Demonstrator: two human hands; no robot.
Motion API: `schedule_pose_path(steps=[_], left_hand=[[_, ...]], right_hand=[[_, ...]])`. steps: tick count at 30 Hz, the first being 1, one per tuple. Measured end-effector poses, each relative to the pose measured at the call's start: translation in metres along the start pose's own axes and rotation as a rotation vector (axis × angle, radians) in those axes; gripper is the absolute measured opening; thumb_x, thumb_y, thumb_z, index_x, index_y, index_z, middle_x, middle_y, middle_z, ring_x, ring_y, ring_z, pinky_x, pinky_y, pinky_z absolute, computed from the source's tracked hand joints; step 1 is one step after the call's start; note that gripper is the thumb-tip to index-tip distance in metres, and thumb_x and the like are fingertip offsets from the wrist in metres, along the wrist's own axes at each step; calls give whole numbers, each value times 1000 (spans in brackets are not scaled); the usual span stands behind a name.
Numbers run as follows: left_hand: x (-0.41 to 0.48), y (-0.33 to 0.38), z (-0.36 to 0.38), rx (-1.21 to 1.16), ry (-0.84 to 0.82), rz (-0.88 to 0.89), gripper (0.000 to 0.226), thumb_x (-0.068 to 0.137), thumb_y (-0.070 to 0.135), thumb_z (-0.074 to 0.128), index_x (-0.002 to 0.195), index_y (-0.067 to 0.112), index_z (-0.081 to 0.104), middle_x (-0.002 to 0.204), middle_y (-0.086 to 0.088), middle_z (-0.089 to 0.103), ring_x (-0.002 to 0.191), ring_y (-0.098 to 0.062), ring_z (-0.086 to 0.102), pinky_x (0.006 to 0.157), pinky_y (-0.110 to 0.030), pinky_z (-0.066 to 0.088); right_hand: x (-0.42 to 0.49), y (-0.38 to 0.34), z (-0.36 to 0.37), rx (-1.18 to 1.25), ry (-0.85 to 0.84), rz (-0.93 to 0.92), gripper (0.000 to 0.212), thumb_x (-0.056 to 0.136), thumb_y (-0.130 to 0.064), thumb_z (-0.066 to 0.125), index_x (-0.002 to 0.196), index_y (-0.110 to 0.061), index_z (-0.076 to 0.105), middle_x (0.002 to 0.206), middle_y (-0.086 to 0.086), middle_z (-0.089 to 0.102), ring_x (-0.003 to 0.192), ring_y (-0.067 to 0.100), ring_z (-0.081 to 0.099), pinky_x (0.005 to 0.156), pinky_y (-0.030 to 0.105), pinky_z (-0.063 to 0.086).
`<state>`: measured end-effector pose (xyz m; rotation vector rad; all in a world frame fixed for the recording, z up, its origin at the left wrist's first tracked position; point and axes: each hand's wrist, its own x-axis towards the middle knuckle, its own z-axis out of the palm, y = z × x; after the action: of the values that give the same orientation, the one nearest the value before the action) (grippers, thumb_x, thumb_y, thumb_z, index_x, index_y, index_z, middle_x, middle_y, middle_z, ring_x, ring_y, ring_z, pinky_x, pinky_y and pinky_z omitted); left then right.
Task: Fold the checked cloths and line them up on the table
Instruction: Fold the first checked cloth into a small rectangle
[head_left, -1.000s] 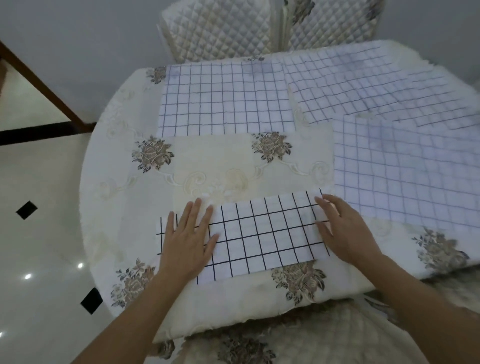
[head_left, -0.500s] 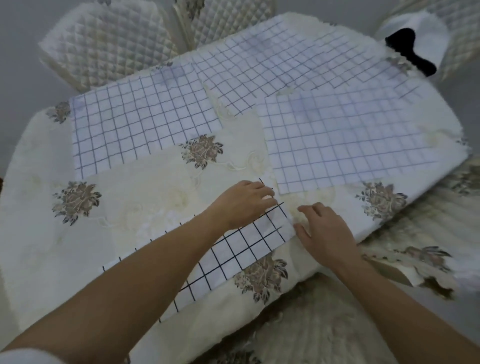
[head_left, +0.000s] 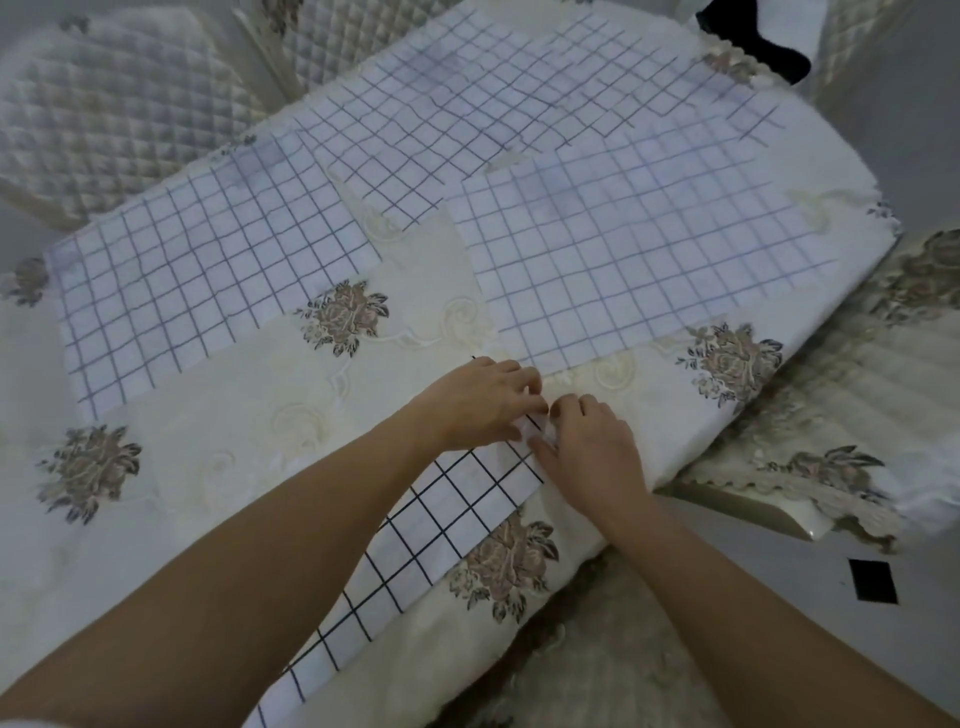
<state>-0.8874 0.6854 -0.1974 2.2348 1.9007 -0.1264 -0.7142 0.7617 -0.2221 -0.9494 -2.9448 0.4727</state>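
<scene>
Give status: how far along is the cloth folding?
Done: bold-checked cloth looks folded into a strip. In hand: left hand and right hand pinch its right end. Left: three pale checked cloths lie spread and overlapping behind it, unaligned.

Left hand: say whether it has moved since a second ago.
Yes: the left hand crossed the folded cloth from its left end to its right end.

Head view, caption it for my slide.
Left hand and right hand pinch one end of the near cloth on the table; three other cloths lie beyond.
</scene>
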Motion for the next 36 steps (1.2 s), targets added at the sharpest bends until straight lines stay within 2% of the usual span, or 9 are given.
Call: schedule_pose_path(steps=[9,11,15,18,22,25,27,33,36], left_hand=[[10,-7,-3,-44,-30,15,46,84,42,72,123,23,58,125,-2,54,109,-23,54,84,-38,47],[11,-8,-6,-96,-47,1,44,83,40,75,121,23,61,123,-1,55,108,-22,54,83,-38,46],[17,-13,-16,-118,-71,-15,38,86,37,73,120,25,63,119,4,59,111,-19,53,86,-38,45],[25,-16,-23,-67,-124,-52,31,93,38,63,122,26,62,120,6,60,113,-18,52,94,-34,41],[29,-22,-40,-28,-112,-113,25,96,31,59,117,18,65,107,0,67,103,-25,61,92,-39,44],[18,-20,-53,-30,-36,-154,19,94,27,62,108,15,68,96,-2,72,93,-27,65,89,-41,46],[8,-18,-62,-4,4,-141,14,93,25,63,101,15,68,88,-1,72,85,-28,66,89,-43,47],[-41,-14,-86,-68,98,-151,9,92,17,65,100,14,69,87,-2,73,79,-29,66,71,-45,54],[-84,-8,-89,-85,149,-156,11,92,15,67,102,14,71,90,-1,74,81,-25,67,68,-43,56]], right_hand=[[19,0,-14,163,-274,141,43,91,-56,57,108,-17,60,108,3,62,103,25,58,86,40,45],[21,0,-18,171,-316,120,36,92,-54,57,100,-20,62,105,1,57,100,24,57,85,38,44],[23,8,-23,256,-323,35,21,92,-39,65,88,-25,50,96,-5,44,85,19,53,71,32,41],[30,18,-28,319,-278,-7,17,93,-33,65,91,-22,52,94,-5,43,80,18,51,63,29,37],[40,24,-40,418,-154,-31,16,94,-29,63,101,-15,59,99,0,52,89,23,55,68,35,42],[40,19,-51,492,-152,-16,21,95,-31,61,112,-19,66,103,2,64,95,23,59,74,35,48],[35,11,-58,515,-128,-25,17,96,-29,59,101,-18,71,92,2,68,88,24,61,70,34,47],[6,-29,-68,532,-12,-72,24,99,-26,59,101,-9,74,90,10,73,81,28,66,73,45,55],[-14,-58,-65,559,54,-95,24,98,-24,61,115,-13,73,107,7,75,93,25,69,83,42,57]])
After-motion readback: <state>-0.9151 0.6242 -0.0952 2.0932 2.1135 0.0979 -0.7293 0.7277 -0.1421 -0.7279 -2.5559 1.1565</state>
